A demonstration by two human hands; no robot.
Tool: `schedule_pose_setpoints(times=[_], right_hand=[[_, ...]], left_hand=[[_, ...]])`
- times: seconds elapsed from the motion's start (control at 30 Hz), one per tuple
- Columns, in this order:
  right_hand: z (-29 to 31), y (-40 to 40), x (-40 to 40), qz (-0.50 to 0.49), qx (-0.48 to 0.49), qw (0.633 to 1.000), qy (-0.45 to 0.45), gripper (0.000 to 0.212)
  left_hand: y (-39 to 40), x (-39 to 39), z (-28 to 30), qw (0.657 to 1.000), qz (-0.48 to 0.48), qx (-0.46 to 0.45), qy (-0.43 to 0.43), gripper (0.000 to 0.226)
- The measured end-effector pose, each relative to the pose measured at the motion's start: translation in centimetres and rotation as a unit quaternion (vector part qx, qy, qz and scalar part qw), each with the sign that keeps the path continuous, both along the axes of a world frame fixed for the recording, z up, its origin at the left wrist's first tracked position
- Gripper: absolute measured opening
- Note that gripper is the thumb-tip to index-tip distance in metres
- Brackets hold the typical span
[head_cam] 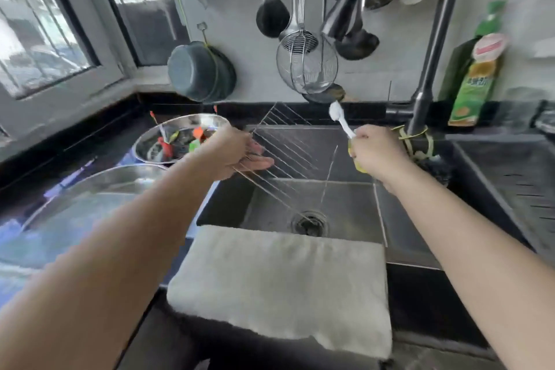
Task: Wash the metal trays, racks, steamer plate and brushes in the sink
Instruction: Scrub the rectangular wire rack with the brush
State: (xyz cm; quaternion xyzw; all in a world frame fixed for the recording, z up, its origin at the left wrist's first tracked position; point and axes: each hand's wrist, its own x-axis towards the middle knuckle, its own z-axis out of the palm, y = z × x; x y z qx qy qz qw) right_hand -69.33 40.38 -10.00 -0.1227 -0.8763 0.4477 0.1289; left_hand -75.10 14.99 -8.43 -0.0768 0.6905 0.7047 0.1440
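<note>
Over the steel sink [345, 207] my left hand [240, 150] grips the left edge of a metal wire rack [285, 147], held tilted with its far corner up near the back wall. To the right of the rack, my right hand [375, 150] grips a white brush [338, 117] with a yellow handle, bristle head pointing up and left. A thin stream of water [329, 171] runs down into the sink near the drain [309, 224]. The brush head does not touch the rack.
A steel bowl [177, 129] with colourful items sits left of the sink, with a larger steel basin [99, 186] in front of it. A white towel [279, 282] drapes the sink's front edge. The dark tap [429, 63], hanging ladles and strainers [306, 60], and a green bottle [477, 69] stand behind.
</note>
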Motion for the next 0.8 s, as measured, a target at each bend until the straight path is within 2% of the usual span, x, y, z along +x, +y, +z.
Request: schedule_pose_setpoints(times=[0.07, 0.13, 0.27, 0.37, 0.5, 0.6, 0.7, 0.73, 0.8], right_hand=[[-2.0, 1.1, -1.1, -0.016, -0.003, 1.000, 0.017, 0.031], [-3.6, 1.7, -1.8, -0.029, 0.008, 0.999, 0.030, 0.032], [-5.6, 2.8, -2.2, -0.053, 0.050, 0.996, 0.048, 0.033], [-6.1, 2.8, -2.6, -0.053, 0.071, 0.992, 0.089, 0.031], [-6.4, 2.4, -2.2, -0.036, 0.119, 0.985, 0.116, 0.024], [-6.3, 2.6, -1.8, -0.029, 0.107, 0.985, 0.135, 0.022], [-5.8, 3.0, -1.5, -0.046, 0.110, 0.979, 0.163, 0.022], [-5.8, 3.0, -1.4, -0.048, 0.113, 0.979, 0.165, 0.022], [-6.0, 3.0, -1.4, -0.040, 0.123, 0.979, 0.155, 0.022]], left_hand=[[1.2, -1.0, -1.4, 0.999, -0.033, -0.018, -0.027, 0.039], [2.1, -1.7, -3.4, 0.998, -0.040, -0.021, -0.037, 0.045], [0.3, -3.5, -5.5, 0.989, -0.094, -0.089, -0.072, 0.033], [-0.8, -3.7, -5.4, 0.981, -0.116, -0.131, -0.084, 0.036], [-1.0, -3.4, -5.9, 0.986, -0.102, -0.112, -0.063, 0.035], [-0.9, -2.8, -6.3, 0.981, -0.108, -0.158, -0.013, 0.031], [-1.0, -2.5, -6.3, 0.952, -0.110, -0.281, 0.058, 0.029], [-1.1, -2.2, -6.3, 0.931, -0.114, -0.337, 0.085, 0.027], [-0.9, -2.0, -6.6, 0.865, -0.140, -0.462, 0.134, 0.023]])
